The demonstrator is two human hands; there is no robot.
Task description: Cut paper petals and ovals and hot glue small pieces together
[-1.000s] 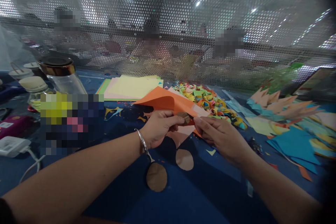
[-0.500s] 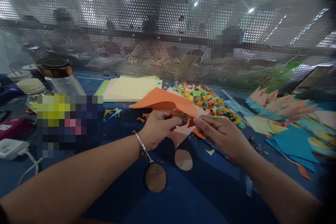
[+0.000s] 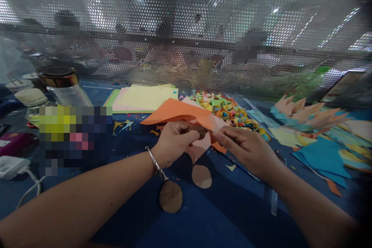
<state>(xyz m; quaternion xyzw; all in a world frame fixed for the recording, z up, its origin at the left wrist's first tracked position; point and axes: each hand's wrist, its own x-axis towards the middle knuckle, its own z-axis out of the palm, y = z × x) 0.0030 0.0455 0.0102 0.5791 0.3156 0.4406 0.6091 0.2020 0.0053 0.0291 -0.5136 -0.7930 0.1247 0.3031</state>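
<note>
My left hand (image 3: 174, 141) is closed in a pinch, thumb against fingers, on a small folded brownish piece of paper (image 3: 200, 128). The fingertips of my right hand (image 3: 242, 143) close on the right end of the same piece. Just behind my fingers rests a curled orange sheet of paper (image 3: 177, 109). A pink paper shape (image 3: 199, 148) shows beneath the hands. On the cloth in front lie a brown paper oval (image 3: 171, 197) and a pinkish paper oval (image 3: 202, 176). My fingers partly hide the folded paper.
Yellow, pink and green sheets (image 3: 145, 97) are stacked behind, beside a heap of small folded papers (image 3: 223, 108). Folded paper points (image 3: 305, 110) and blue sheets (image 3: 322, 159) lie right. A glass jar (image 3: 68, 89) and a white charger (image 3: 13, 166) sit left; a perforated screen (image 3: 186, 62) stands behind.
My hands stay together on the folded paper, with only slight finger movement. The whole view has shifted a little. The sheets and paper ovals have not visibly moved on the table.
</note>
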